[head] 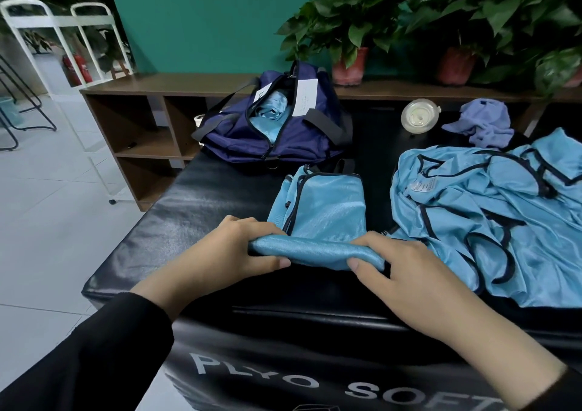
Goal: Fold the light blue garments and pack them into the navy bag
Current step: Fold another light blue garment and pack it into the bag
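We work at a black padded box [195,209] with white lettering on its front face. A folded light blue garment [327,209] lies on the top surface, near its front edge. Our left hand [230,253] grips the near-left end of this garment: the fingers curl over the rolled edge and the thumb presses from the front. Our right hand [400,269] grips the near-right end in the same manner, thumb in front and fingers over the top. Between both hands, the near edge of the garment is raised into a rolled fold; the far part lies flat on the box.

The navy bag [271,127] rests at the far edge of the box, behind the folded garment and apart from it. Its zip is open, and light blue fabric shows inside the opening. Two white tags sit near the opening.

A loose pile of light blue garments [491,221] with dark trim lies to the right, just beside our right hand. Behind the pile are a purple cloth [485,121] and a round clear lid [419,116]. Potted plants [349,26] stand on a brown shelf [138,121] against the teal wall.
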